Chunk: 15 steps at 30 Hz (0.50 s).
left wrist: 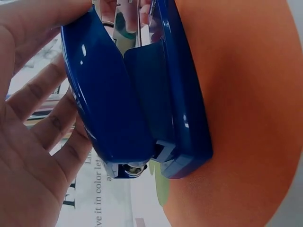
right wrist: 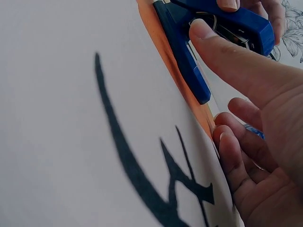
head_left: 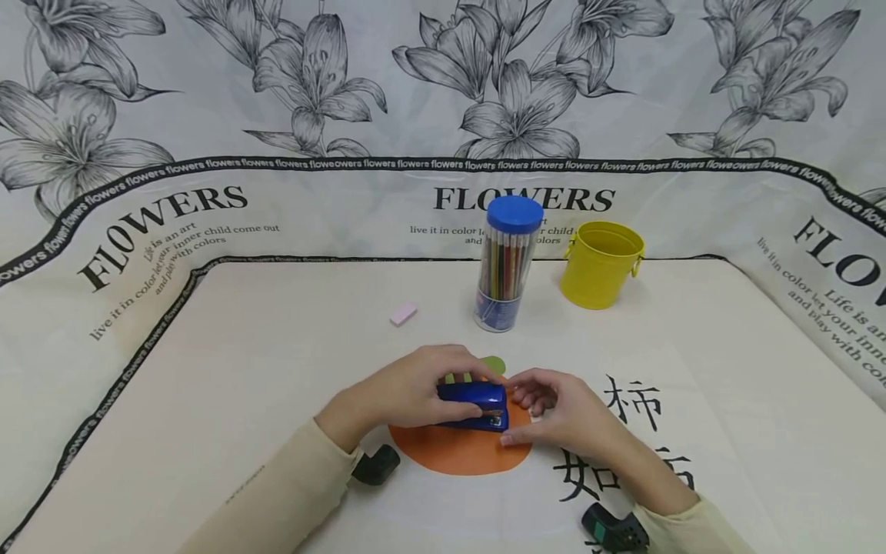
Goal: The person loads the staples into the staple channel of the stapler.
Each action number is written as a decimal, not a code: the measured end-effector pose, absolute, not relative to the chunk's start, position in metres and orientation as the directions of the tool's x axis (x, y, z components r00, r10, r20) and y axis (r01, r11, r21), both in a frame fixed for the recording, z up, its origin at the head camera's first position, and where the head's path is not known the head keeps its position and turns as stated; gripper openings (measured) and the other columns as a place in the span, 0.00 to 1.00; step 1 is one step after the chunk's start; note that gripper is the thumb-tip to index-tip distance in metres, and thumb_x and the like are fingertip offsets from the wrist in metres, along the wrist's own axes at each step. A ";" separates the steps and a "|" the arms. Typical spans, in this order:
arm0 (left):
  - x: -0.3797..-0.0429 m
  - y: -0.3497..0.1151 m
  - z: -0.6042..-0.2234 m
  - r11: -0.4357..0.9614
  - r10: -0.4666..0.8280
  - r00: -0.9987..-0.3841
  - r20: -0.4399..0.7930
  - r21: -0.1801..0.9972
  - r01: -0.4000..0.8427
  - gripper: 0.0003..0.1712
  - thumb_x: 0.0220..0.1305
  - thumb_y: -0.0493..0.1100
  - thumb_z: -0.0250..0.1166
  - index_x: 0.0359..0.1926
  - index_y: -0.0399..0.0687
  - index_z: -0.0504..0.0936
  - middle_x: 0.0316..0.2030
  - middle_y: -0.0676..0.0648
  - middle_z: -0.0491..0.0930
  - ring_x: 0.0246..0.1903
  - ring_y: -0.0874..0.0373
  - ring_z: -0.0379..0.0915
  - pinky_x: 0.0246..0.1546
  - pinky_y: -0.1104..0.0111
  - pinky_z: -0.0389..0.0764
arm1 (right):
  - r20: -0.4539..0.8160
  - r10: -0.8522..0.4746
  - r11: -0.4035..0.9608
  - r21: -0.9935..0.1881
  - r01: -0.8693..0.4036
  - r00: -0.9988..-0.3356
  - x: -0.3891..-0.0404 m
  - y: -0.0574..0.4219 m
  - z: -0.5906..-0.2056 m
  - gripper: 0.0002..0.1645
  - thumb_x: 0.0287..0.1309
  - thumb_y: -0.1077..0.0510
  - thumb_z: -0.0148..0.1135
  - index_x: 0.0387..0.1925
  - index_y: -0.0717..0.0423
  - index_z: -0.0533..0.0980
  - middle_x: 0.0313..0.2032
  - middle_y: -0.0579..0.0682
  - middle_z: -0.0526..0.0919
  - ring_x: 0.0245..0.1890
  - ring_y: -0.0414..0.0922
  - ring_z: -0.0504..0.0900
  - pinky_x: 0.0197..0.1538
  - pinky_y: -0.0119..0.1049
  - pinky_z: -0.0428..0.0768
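Note:
A blue stapler (head_left: pixel 472 394) lies over the printed orange circle on the cloth, its front end facing right. My left hand (head_left: pixel 418 388) grips it from the left, thumb on the near side and fingers on the far side. In the left wrist view, the stapler (left wrist: pixel 111 94) shows its top arm and base spread apart. My right hand (head_left: pixel 577 412) is just right of the stapler's front, thumb stretched forward and the other fingers loosely bent. In the right wrist view, the thumb (right wrist: pixel 236 59) overlaps the stapler's front; I cannot tell whether it touches.
Behind the hands stand a clear tube of pencils with a blue lid (head_left: pixel 514 215) and a yellow bucket (head_left: pixel 598 269). A pink eraser (head_left: pixel 404 313) lies left of the tube. The table's cloth (head_left: pixel 277 338) carries printed flowers, words and black characters.

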<state>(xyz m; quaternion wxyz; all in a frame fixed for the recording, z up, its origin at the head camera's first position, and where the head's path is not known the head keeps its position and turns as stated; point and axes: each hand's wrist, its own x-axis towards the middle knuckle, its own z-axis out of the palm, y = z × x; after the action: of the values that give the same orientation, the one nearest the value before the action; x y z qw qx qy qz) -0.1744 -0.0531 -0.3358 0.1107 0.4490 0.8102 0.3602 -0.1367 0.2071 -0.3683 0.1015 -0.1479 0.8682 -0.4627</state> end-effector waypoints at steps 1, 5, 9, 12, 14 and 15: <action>-0.175 -0.053 -0.336 0.336 0.807 -0.572 0.148 0.682 0.650 0.21 0.65 0.47 0.71 0.59 0.58 0.82 0.51 0.56 0.80 0.48 0.65 0.74 0.51 0.70 0.76 | -0.039 -0.351 0.528 -0.833 -0.163 -0.936 -0.137 0.207 -0.368 0.39 0.38 0.49 0.86 0.53 0.57 0.79 0.40 0.49 0.82 0.40 0.48 0.78 0.43 0.33 0.79; -0.175 -0.053 -0.339 0.334 0.804 -0.573 0.162 0.674 0.659 0.21 0.66 0.51 0.70 0.59 0.58 0.83 0.49 0.58 0.80 0.46 0.66 0.74 0.50 0.70 0.76 | -0.041 -0.351 0.528 -0.834 -0.161 -0.936 -0.137 0.207 -0.368 0.39 0.38 0.49 0.86 0.53 0.57 0.79 0.41 0.49 0.82 0.41 0.48 0.78 0.44 0.33 0.79; -0.176 -0.052 -0.342 0.337 0.798 -0.576 0.174 0.664 0.668 0.20 0.67 0.51 0.69 0.59 0.58 0.83 0.49 0.58 0.80 0.46 0.67 0.74 0.50 0.68 0.76 | -0.036 -0.356 0.523 -0.836 -0.167 -0.934 -0.137 0.207 -0.369 0.38 0.39 0.49 0.86 0.53 0.57 0.79 0.41 0.49 0.81 0.41 0.48 0.78 0.44 0.33 0.79; -0.174 -0.048 -0.342 0.365 0.795 -0.588 0.152 0.655 0.662 0.20 0.67 0.49 0.69 0.59 0.58 0.84 0.48 0.58 0.80 0.46 0.66 0.73 0.50 0.70 0.76 | -0.030 -0.356 0.515 -0.840 -0.169 -0.934 -0.137 0.208 -0.369 0.39 0.39 0.49 0.86 0.53 0.58 0.79 0.41 0.49 0.81 0.41 0.48 0.78 0.43 0.33 0.79; -0.173 -0.045 -0.341 0.399 0.788 -0.604 0.122 0.647 0.650 0.20 0.67 0.49 0.69 0.59 0.58 0.84 0.47 0.58 0.80 0.45 0.66 0.73 0.51 0.71 0.75 | -0.027 -0.354 0.512 -0.842 -0.170 -0.935 -0.137 0.209 -0.369 0.39 0.39 0.50 0.86 0.53 0.58 0.79 0.41 0.50 0.81 0.41 0.48 0.78 0.43 0.33 0.79; -0.172 -0.044 -0.340 0.419 0.785 -0.610 0.107 0.634 0.650 0.20 0.66 0.48 0.70 0.59 0.58 0.84 0.46 0.58 0.80 0.45 0.66 0.72 0.51 0.71 0.74 | -0.027 -0.354 0.511 -0.843 -0.170 -0.935 -0.137 0.209 -0.369 0.39 0.39 0.50 0.85 0.53 0.58 0.79 0.41 0.50 0.81 0.41 0.48 0.78 0.43 0.33 0.79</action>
<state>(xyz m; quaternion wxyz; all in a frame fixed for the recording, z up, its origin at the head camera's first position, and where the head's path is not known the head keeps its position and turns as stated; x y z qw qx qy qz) -0.1716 -0.0438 -0.3402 0.1034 0.4293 0.8359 0.3261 -0.1372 0.2088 -0.3693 0.0980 -0.1517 0.8637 -0.4706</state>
